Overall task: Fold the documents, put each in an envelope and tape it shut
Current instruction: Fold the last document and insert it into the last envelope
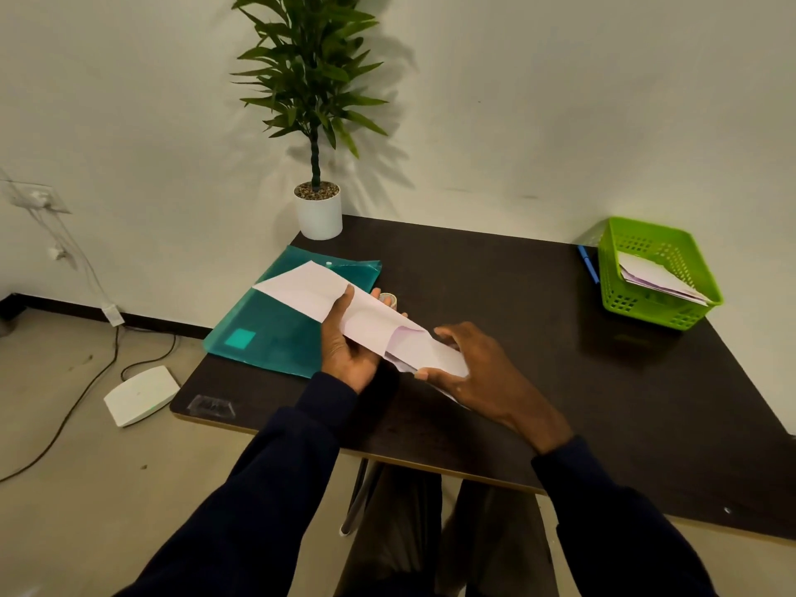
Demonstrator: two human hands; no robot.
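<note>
- The step in hand looks like loading: the left hand [344,351] grips a white envelope [314,286], thumb on top and fingers under, and holds it above the surface [517,295] with its open mouth pointing towards five o'clock.
- The right hand [482,372] is curled round the near end of the folded document [426,351]. The document's far end sits inside the envelope's mouth and a good part sticks out.
- I'd say the next move is a straight push along the envelope's length towards eleven o'clock, with the mouth held open so the corners don't catch. The flap and the tape come after that.
- Just past the left hand at one o'clock is what seems to be a tape roll [390,298], mostly hidden.
- A teal plastic folder [267,338] lies under the envelope's far tip, at ten o'clock.
- The near edge of the surface is close under both wrists, so there is little room to pull back.
- At two o'clock the surface is bare as far as a green basket [620,303] with papers [654,277] in it, well apart from the hands.
</note>
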